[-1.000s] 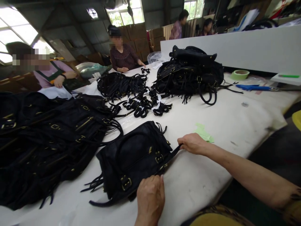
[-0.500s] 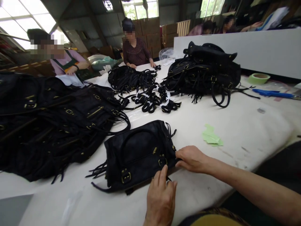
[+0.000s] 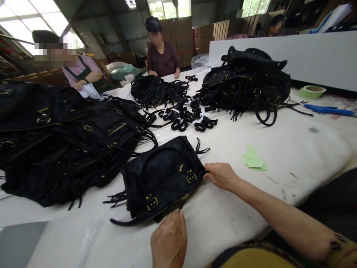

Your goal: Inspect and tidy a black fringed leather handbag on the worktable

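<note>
A black handbag (image 3: 164, 167) with gold buckles, a zipped pocket, a curved handle and fringed ends lies on the white table in front of me. My left hand (image 3: 169, 238) is closed at the bag's near edge, pinching a short black strip (image 3: 182, 203) beside some gold-coloured metal, perhaps a zipper pull. On the other side, my right hand (image 3: 220, 175) pinches the bag's right end between thumb and fingers. The bag's underside and most of its near side are hidden.
Piles of black bags lie at the left (image 3: 69, 149) and back right (image 3: 245, 82). Bundled black straps (image 3: 181, 117) sit between them. Torn green paper (image 3: 253, 159), green tape (image 3: 311, 92) and a blue-handled tool (image 3: 329, 109) are at the right. Two people work across the table.
My left hand has gone from resting with extended fingers on the bag's near edge to pinching the strip, lower and further left. My right hand has shifted slightly up and left, and the bag has turned slightly.
</note>
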`<state>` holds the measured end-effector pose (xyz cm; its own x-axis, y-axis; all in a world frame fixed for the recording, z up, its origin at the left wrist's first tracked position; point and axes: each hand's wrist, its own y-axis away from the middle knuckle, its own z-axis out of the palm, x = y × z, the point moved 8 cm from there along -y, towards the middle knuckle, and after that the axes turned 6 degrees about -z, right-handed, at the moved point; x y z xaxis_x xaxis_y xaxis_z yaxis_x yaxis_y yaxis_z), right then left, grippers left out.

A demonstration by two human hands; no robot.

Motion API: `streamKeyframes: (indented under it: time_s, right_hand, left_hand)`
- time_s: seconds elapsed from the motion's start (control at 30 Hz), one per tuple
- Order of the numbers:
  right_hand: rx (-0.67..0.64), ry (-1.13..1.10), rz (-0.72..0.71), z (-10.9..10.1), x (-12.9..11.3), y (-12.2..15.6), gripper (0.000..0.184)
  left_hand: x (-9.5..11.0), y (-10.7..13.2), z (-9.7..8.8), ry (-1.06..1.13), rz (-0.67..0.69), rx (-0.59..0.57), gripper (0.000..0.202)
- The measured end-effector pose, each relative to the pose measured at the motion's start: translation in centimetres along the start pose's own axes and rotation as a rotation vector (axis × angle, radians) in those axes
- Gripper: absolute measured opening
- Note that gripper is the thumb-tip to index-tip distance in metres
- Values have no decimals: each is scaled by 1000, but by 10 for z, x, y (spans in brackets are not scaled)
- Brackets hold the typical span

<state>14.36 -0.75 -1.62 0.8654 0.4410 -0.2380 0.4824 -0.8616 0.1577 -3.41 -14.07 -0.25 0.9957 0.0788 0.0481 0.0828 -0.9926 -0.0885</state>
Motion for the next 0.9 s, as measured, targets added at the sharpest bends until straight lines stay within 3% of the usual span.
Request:
streamKeyframes:
  time_s: [0.23, 0.47, 0.53, 0.6, 0.67, 0.77, 0.9]
  right_hand:
    - [-6, -22, 45, 8, 2, -3, 14]
    - [27, -30, 3, 15, 5, -1, 13]
    - [200, -36, -80, 6, -3, 9, 29]
    - [471, -46, -240, -8, -20, 26, 49]
    - [619, -35, -467, -9, -47, 42, 48]
    - [470, 32, -707, 18, -81, 39, 42]
    - [265, 51, -696, 45, -85, 9, 43]
  left_hand:
    - [-3, 5, 16, 88, 32, -4, 33]
    - [-3, 24, 19, 282, 86, 147, 28]
    - [-9, 28, 17, 310, 82, 227, 24]
    - [-12, 31, 19, 303, 114, 263, 19]
    - [-15, 32, 26, 285, 141, 252, 18]
    - [-21, 32, 36, 287, 128, 255, 23]
    - [-30, 37, 48, 384, 98, 294, 27]
